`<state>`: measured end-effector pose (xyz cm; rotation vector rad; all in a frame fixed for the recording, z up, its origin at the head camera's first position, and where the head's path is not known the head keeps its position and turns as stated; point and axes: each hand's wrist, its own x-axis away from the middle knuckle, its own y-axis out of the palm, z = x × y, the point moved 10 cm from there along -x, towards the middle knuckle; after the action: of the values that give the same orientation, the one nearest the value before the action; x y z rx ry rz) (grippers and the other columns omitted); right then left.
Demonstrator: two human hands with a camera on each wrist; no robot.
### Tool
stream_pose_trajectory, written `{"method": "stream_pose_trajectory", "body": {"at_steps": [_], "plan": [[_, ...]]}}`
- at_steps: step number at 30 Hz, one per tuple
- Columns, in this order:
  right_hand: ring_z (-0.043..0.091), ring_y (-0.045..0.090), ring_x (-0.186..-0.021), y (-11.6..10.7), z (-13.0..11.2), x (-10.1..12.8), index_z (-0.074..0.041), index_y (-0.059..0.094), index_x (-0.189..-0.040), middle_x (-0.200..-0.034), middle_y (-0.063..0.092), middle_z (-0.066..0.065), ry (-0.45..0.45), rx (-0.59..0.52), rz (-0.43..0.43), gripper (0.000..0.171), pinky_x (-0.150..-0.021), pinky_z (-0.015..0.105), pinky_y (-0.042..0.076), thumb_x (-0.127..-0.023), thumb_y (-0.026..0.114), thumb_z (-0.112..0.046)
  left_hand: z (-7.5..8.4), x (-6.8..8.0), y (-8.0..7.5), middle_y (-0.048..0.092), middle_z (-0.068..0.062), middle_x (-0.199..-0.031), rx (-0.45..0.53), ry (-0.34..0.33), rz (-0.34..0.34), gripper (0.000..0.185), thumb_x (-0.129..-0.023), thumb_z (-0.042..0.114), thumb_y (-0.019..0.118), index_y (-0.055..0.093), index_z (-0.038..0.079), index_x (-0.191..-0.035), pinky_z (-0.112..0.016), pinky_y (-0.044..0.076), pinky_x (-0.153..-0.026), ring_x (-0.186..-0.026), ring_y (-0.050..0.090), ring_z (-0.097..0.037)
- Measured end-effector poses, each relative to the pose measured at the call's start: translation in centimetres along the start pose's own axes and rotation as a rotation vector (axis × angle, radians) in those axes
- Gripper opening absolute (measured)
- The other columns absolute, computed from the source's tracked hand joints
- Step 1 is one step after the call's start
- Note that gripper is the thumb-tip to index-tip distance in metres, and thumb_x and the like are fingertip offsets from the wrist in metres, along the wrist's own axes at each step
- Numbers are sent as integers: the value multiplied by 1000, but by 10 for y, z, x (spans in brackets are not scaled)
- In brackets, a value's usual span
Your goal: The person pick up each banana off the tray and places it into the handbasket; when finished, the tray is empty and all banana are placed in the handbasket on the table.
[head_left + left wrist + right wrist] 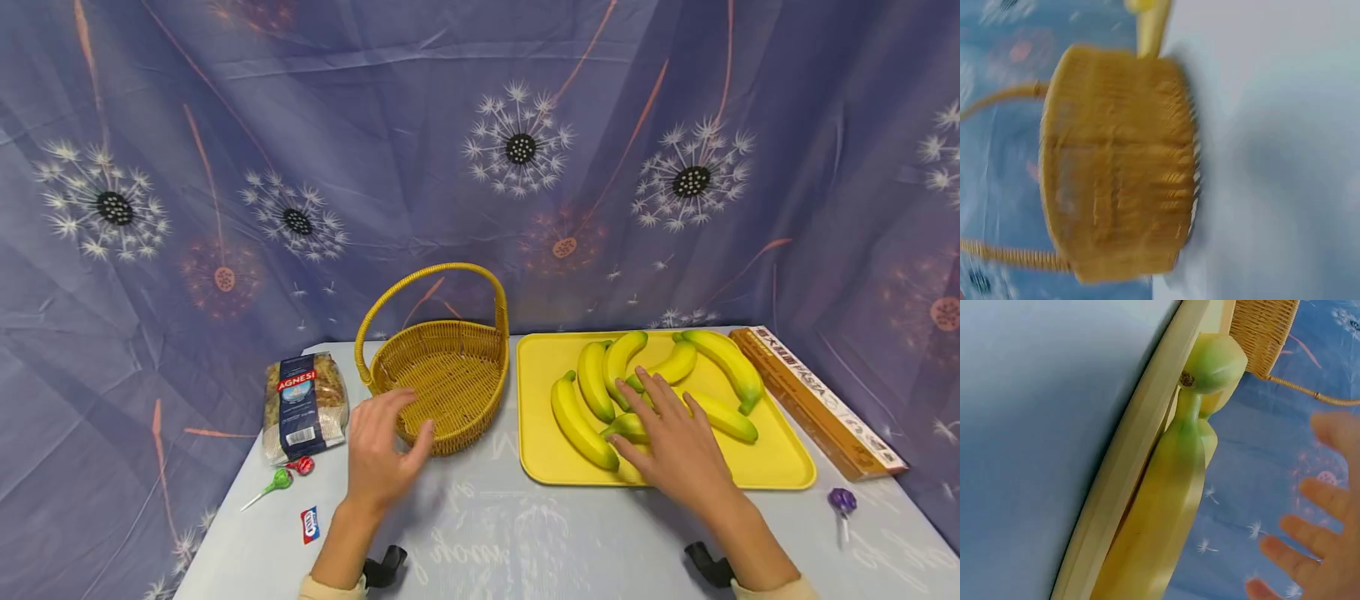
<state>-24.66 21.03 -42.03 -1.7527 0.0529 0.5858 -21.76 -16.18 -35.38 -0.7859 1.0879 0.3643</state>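
1. Under the right hand (671,454), I see the yellow tray (780,463).
2. Ahead of the left hand (384,450), thumb side: wicker basket (450,383), handle up.
3. Left of the left hand: pasta bag (303,408).
4. Grips: right hand spread, left hand relaxed, thumb apart.
5. Below the right hand, on that tray: bananas (621,362); can't tell if touching.

The head camera looks forward and down across the table (480,533). Sideways-turned wrist cameras look closer, left at the basket (1122,169), right along a banana (1157,512), both sharing the basket
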Motion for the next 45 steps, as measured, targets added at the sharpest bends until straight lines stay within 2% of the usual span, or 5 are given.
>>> {"method": "stream_pose_trajectory", "body": {"at_steps": [5, 13, 25, 34, 45], "plan": [[39, 47, -118, 0, 17, -7, -11, 58, -130, -133, 51, 14, 72, -165, 8, 50, -89, 62, 40, -89, 67, -38, -55, 5, -41, 59, -21, -104, 238, -362, 313, 31, -83, 5, 67, 55, -13, -106, -32, 43, -78, -93, 52, -34], [32, 60, -100, 35, 28, -43, -6, 58, -130, -122, 59, 14, 200, -293, -180, 51, -79, 51, 51, -92, 63, -40, -144, 60, 21, 44, -12, -138, 637, -1012, -56, 39, -95, 10, 58, 47, 1, -132, -23, 45, -90, -128, 40, -29], [21, 54, -71, 70, 19, -88, 0, 60, -123, -91, 60, 8, 198, -218, -284, 39, -62, 38, 47, -93, 63, -25, -154, 93, 55, 38, -17, -145, 840, -1068, -51, 48, -96, 10, 60, 44, 1, -140, -47, 46, -94, -130, 40, -37], [28, 59, -75, 97, 25, -89, 1, 41, -139, -99, 64, 16, 278, -240, -379, 63, -68, 44, 48, -91, 63, -35, -158, 103, 58, 40, -15, -145, 796, -1071, -25, 51, -93, 16, 65, 48, 6, -140, -31, 56, -78, -126, 45, -36], [24, 60, -74, 76, 21, -91, -6, 35, -145, -96, 64, 10, 349, -336, -300, 73, -70, 45, 47, -86, 66, -37, -159, 105, 58, 41, -16, -144, 838, -1083, -18, 54, -93, 17, 66, 46, 7, -142, -33, 56, -80, -127, 44, -36]]}}
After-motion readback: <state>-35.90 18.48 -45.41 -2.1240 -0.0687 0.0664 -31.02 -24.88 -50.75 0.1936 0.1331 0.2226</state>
